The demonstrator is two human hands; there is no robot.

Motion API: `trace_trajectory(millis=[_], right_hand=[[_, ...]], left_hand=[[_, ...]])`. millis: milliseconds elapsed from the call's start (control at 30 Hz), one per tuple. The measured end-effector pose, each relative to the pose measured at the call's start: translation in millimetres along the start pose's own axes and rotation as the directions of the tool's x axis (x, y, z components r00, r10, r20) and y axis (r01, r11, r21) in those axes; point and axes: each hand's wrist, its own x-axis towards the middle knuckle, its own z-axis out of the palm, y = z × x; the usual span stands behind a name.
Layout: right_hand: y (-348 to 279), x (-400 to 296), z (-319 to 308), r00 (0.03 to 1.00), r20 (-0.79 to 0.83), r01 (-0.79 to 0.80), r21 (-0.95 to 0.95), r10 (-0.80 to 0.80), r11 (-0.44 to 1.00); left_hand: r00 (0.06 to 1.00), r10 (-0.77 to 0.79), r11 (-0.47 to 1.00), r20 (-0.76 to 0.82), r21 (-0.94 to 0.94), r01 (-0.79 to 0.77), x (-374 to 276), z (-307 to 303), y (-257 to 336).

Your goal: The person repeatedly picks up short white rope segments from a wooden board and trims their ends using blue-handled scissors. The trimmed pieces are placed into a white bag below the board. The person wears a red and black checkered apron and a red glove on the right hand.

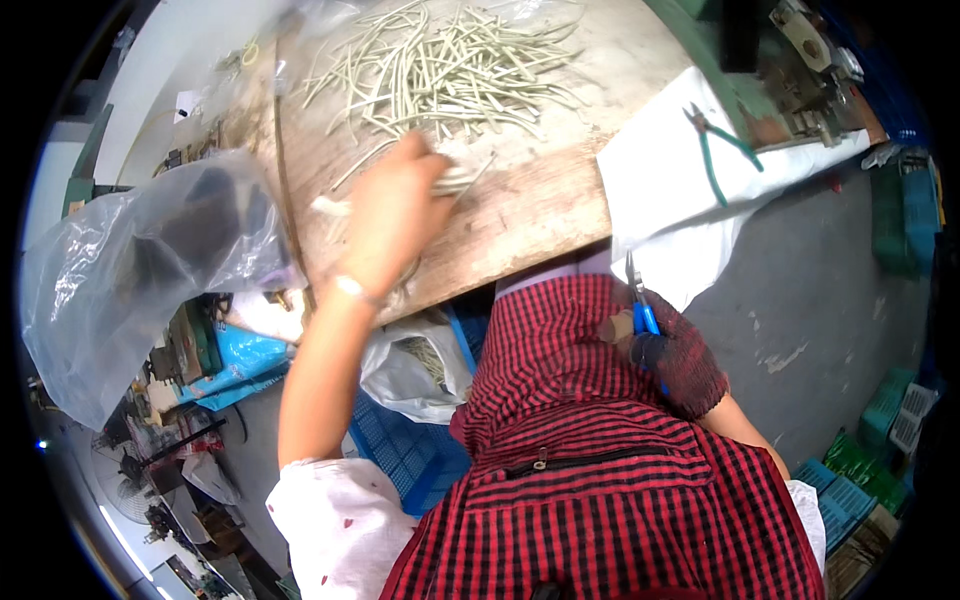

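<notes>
My right hand [675, 360], in a dark red and black knitted glove, grips blue-handled pliers [645, 319] with the jaws pointing up, close in front of the checked apron. My bare left hand [401, 214] is blurred over the wooden tabletop [555, 195]. Under and beside its fingers are several pale thin strands [457, 180]; whether the fingers close on them I cannot make out. Just beyond lies a loose heap of thin pale green strands [457, 75], cut to short lengths. Another pair of pliers, green-handled [712, 150], rests on a white sheet at the table's right.
A clear plastic bag [150, 277] hangs over the table's left side. Below the front edge, a white sack [420, 367] holding similar strands sits at a blue plastic crate [405, 450]. Green machinery [787, 82] stands at upper right, beside the white sheet [660, 172].
</notes>
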Motion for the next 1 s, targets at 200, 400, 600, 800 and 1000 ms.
trace_trajectory(millis=[200,400,600,800,1000], right_hand=[[-2,6,4,0.987,0.148,-0.125,0.468,0.062,0.875],[13,15,-2,0.944,0.323,-0.175,0.311,0.069,0.934],[20,50,6,0.815,0.579,-0.31,0.491,-0.038,0.814],[-49,12,9,0.918,0.237,0.387,-0.368,-0.317,0.846],[-105,-17,22,0.746,0.345,0.561,-0.786,-0.57,0.258]], left_hand=[[0.971,-0.088,0.996,-0.221,-0.017,0.087,25,28,8],[0.772,-0.435,0.774,-0.464,-0.63,0.058,25,-67,0],[0.8,-0.6,0.255,-0.008,-0.95,0.182,-50,-59,59],[0.853,-0.369,-0.186,0.369,-0.929,0.321,-99,-26,108],[0.808,-0.283,-0.287,0.517,-0.849,0.443,-94,-43,115]])
